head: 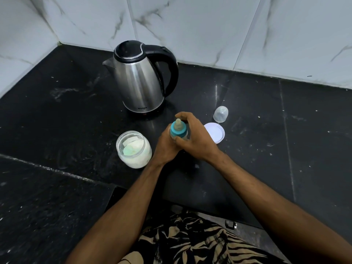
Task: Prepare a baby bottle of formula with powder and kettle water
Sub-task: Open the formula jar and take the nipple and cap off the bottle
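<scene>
Both hands, left hand (165,145) and right hand (194,135), were clasped around the baby bottle (178,130) mid-counter; teat ring judged being tightened, shaking needed next.

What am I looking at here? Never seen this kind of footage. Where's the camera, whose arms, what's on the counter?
There is no robot: one person works with bare hands. The single picture comes from a wide-angle camera on their head, looking forward and down, so the two arms reach in from the bottom.

Both hands grip a baby bottle with a teal collar and teat: the left hand round its lower part, the right hand wrapped over from the other side.

On the black counter stand a steel kettle with its lid shut, an open jar of white powder with what looks like a green scoop inside, a white lid lying flat, and the bottle's clear cap. The bottle's contents are hidden.
</scene>
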A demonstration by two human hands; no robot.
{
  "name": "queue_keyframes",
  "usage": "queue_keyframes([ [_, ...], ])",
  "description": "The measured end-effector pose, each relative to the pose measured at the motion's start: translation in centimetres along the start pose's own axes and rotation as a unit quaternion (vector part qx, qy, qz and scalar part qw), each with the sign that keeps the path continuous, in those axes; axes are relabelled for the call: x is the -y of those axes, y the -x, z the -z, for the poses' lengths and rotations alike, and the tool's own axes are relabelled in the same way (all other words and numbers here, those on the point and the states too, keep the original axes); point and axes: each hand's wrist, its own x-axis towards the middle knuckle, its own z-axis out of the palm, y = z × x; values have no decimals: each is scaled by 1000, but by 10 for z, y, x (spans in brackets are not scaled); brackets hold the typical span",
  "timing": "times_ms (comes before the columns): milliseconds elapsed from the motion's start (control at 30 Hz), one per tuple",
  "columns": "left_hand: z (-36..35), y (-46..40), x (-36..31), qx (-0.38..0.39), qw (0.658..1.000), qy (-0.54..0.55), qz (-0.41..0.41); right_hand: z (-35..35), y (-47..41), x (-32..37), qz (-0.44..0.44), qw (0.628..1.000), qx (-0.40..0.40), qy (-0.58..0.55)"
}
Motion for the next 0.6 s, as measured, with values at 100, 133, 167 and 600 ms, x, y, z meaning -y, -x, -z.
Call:
queue_keyframes([
  [100, 1, 4, -1, -3, 1000, 11, -12, 0, 2, -1, 13, 1000, 3, 0],
  [133, -1, 4, -2, 1, 1000, 17, -11, 0, 2, -1, 8, 1000, -5, 8],
  [167, -3, 3, -2, 3, 1000, 24, -6, -1, 2, 0, -1, 1000, -16, 17],
  [600, 3, 4, -4, 3, 1000, 6, -17, -3, 2, -2, -1, 999, -6, -32],
])
